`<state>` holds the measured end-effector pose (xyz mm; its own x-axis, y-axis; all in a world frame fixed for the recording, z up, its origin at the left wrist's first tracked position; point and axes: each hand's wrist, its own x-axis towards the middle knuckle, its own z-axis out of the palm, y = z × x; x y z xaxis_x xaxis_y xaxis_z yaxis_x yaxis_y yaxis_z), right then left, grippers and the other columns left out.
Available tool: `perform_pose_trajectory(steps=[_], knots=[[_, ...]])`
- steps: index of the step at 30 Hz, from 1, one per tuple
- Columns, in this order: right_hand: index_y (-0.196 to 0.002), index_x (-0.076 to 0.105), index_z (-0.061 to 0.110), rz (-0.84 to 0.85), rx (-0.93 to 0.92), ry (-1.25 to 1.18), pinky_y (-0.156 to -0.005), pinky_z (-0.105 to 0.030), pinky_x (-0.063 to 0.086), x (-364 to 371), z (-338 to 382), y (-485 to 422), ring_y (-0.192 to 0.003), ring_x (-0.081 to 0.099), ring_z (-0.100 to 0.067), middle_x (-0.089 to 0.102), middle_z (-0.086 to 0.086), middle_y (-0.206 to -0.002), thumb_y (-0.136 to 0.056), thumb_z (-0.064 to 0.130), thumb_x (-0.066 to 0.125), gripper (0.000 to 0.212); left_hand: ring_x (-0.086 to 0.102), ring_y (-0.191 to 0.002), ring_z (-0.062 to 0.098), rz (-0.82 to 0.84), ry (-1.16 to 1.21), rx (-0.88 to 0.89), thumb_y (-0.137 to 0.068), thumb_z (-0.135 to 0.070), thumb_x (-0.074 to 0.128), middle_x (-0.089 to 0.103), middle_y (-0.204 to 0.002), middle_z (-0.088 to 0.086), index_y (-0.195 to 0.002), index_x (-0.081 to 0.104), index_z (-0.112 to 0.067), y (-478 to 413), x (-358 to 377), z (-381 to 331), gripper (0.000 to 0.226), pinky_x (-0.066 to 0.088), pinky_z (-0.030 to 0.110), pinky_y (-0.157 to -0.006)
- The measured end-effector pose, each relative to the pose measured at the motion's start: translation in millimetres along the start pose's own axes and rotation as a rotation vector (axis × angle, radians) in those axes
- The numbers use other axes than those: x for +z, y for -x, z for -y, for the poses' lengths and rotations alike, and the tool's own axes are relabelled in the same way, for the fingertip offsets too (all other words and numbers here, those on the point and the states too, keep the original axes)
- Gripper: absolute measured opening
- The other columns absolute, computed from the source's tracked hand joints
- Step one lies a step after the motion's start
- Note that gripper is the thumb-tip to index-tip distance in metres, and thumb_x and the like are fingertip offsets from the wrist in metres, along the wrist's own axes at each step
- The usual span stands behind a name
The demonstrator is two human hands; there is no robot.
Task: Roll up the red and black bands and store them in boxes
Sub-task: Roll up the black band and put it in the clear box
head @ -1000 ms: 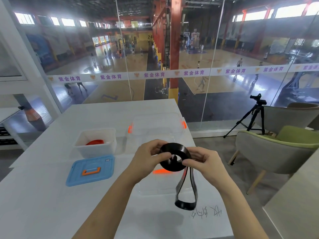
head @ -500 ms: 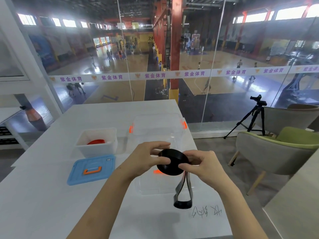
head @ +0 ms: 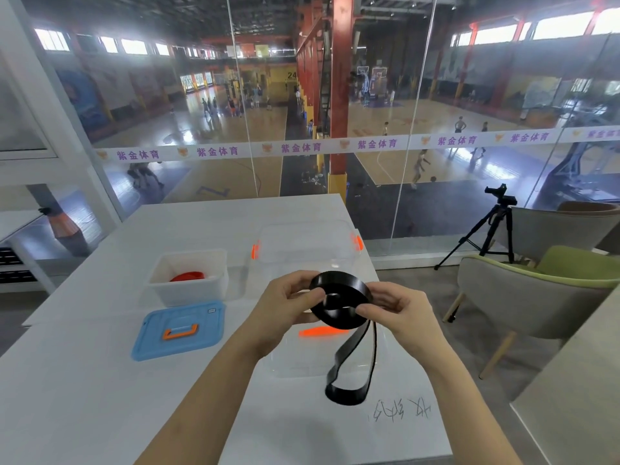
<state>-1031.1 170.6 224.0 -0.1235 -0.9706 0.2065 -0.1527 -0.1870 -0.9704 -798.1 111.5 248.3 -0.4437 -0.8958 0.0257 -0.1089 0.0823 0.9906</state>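
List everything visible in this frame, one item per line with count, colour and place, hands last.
black band: 1, black, held above the table, mostly coiled, loose loop hanging down
red band: 1, red, inside the white box
white box: 1, white, table left, open
blue lid: 1, blue with orange handle, flat in front of the white box
clear box: 1, transparent with orange clips, table centre
table: 1, white
chairs: 2, green and grey, right
tripod: 1, black, by the glass
left hand: 1, on the coil
right hand: 1, on the coil
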Motion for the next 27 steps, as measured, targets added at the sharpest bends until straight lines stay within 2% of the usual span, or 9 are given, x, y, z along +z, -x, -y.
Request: perform_pose_trajectory(steps=[3,7,11,14,17,21,24,27], knots=[[-0.101,0.083,0.027,0.018,0.006,0.053,-0.097,-0.039,0.062,-1.9,2.6,1.0,-0.095,0.081,-0.02,0.084,-0.002,-0.096,-0.083,0.0,0.084,0.033,0.074,-0.115,0.018,0.084,-0.075,-0.012,-0.102,-0.013,0.066,0.078,-0.12,-0.003,-0.125,0.072,-0.024,0.6,-8.4,-1.1,0.026,0.06,0.037,-0.101],[-0.103,0.083,0.03,0.089,0.001,0.203,-0.097,-0.044,0.062,2.0,4.1,2.1,-0.094,0.08,-0.017,0.084,0.003,-0.095,-0.083,0.011,0.087,0.028,0.067,-0.12,-0.003,0.066,-0.323,-0.005,-0.09,-0.024,0.08,0.075,-0.123,-0.022,-0.129,0.071,-0.037,0.6,-14.0,-6.9,0.042,0.049,0.03,-0.109],[-0.104,0.082,0.034,0.128,-0.015,0.264,-0.095,-0.044,0.063,10.3,5.6,1.1,-0.093,0.079,-0.014,0.083,0.006,-0.094,-0.084,0.016,0.086,0.027,0.068,-0.112,0.001,0.069,-0.554,0.066,-0.09,-0.028,0.077,0.076,-0.109,-0.02,-0.116,0.076,-0.037,-1.8,-7.5,-6.7,0.027,0.053,0.034,-0.105],[-0.108,0.082,0.031,0.108,-0.022,0.199,-0.099,-0.043,0.061,10.4,6.8,-0.2,-0.098,0.079,-0.013,0.084,0.006,-0.099,-0.084,0.014,0.086,0.03,0.072,-0.106,0.011,0.04,-0.471,0.089,-0.093,-0.022,0.072,0.077,-0.101,-0.012,-0.107,0.076,-0.035,-0.4,-6.9,-6.3,0.019,0.058,0.037,-0.099],[-0.11,0.081,0.024,0.079,-0.002,0.12,-0.102,-0.044,0.059,4.2,5.8,-1.8,-0.101,0.08,-0.015,0.084,0.003,-0.101,-0.083,0.005,0.086,0.033,0.078,-0.099,0.02,-0.004,-0.24,0.057,-0.097,-0.012,0.068,0.08,-0.098,0.001,-0.11,0.076,-0.028,2.6,-7.4,-4.1,0.022,0.063,0.04,-0.093],[-0.108,0.081,0.024,0.049,0.017,0.081,-0.104,-0.044,0.058,0.8,3.9,-1.1,-0.101,0.08,-0.016,0.084,0.002,-0.101,-0.084,0.002,0.084,0.033,0.078,-0.103,0.023,-0.028,-0.057,0.02,-0.102,-0.01,0.065,0.079,-0.106,0.007,-0.119,0.074,-0.021,2.8,-4.8,2.9,0.023,0.062,0.047,-0.098],[-0.104,0.083,0.026,0.043,0.03,0.098,-0.102,-0.045,0.059,-0.5,4.3,-0.6,-0.097,0.081,-0.018,0.084,0.0,-0.097,-0.083,0.007,0.086,0.029,0.077,-0.108,0.021,0.021,-0.108,-0.01,-0.102,-0.012,0.065,0.078,-0.112,0.003,-0.122,0.073,-0.022,0.8,-5.0,8.6,0.024,0.058,0.05,-0.104],[-0.102,0.083,0.029,0.057,0.018,0.185,-0.099,-0.047,0.061,-2.0,3.7,-0.8,-0.094,0.08,-0.018,0.084,0.002,-0.094,-0.083,0.011,0.087,0.027,0.069,-0.122,0.008,0.051,-0.289,-0.019,-0.095,-0.02,0.073,0.077,-0.121,-0.012,-0.127,0.071,-0.035,-3.3,-9.8,7.9,0.035,0.051,0.045,-0.114]])
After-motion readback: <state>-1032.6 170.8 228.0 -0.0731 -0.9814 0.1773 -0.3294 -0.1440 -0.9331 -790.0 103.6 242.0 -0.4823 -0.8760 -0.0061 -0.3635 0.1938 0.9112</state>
